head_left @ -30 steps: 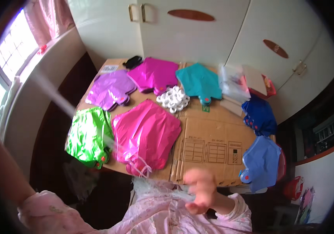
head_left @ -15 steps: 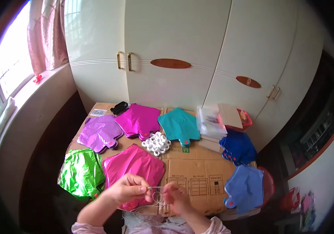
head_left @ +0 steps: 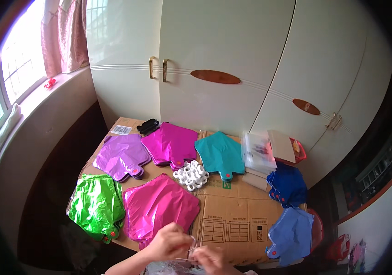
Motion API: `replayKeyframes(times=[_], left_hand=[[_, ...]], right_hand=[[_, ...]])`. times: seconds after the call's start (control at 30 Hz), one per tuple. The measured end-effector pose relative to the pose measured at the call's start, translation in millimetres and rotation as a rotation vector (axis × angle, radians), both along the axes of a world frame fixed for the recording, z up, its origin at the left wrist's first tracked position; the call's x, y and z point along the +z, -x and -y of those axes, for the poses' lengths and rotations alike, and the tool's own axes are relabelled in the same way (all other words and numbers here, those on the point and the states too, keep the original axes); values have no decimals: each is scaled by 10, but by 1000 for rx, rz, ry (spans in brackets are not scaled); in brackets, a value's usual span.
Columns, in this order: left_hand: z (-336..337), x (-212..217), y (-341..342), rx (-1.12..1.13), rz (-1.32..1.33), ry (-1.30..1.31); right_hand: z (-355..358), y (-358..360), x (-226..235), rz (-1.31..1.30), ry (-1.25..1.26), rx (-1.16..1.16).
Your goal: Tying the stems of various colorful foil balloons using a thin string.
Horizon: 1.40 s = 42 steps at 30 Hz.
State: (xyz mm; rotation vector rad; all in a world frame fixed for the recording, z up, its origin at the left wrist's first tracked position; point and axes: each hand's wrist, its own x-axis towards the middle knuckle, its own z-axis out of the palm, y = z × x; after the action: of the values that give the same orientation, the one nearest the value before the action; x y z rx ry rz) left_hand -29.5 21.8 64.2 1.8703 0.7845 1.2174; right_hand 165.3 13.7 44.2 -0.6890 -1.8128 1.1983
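Observation:
Close to the table's front edge, my left hand (head_left: 170, 240) is closed, pinching thin white string (head_left: 190, 251). My right hand (head_left: 212, 257), just right of it and a little lower, also grips the string with bent fingers. A short loop of it stands up between the two hands. A loose tangle of the same pale string (head_left: 166, 268) lies below them at my lap. Behind my left hand lies a stack of flat, shiny hot-pink foil balloons (head_left: 159, 206); the hand overlaps its lower right edge. The fingertips are partly hidden and slightly blurred.
Flattened cardboard (head_left: 232, 204) covers the table. More flat foil stacks lie around: green (head_left: 95, 204), purple (head_left: 120, 156), magenta (head_left: 170, 144), teal (head_left: 221, 156), dark blue (head_left: 288, 185), light blue (head_left: 291, 236). White rings (head_left: 191, 175) are heaped mid-table. Clear plastic bags (head_left: 256, 151) sit back right.
Both hands have moved down toward my lap, and the right hand has turned lower beside the left. The string's loop has changed shape between them. The whole view has shifted slightly.

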Motion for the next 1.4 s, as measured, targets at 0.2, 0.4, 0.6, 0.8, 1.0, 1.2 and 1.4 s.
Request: replayKeyframes(times=[0.2,0.4,0.6,0.8,1.0,1.2,1.4], left_hand=[[13,58,-38,78,86,68],[84,-44,-20,-91,281,235],[55,31,30,-244,72,143],[64,-96,119,-17,-84,-18],[125,55,82,203,-212,59],[132,74,136,-22,-92,149],[225,-46,210,-203,348,345]], right_hand=[[-40,13,6,157,-29,33],[-105,78,51,123,-3,-44],[-72,43,-38,87,31,-55],[-32,45,20,-25,0,3],[34,100,-115,33,-72,48],[66,212,-174,43,-131,60],[94,242,-183,52,105,82]])
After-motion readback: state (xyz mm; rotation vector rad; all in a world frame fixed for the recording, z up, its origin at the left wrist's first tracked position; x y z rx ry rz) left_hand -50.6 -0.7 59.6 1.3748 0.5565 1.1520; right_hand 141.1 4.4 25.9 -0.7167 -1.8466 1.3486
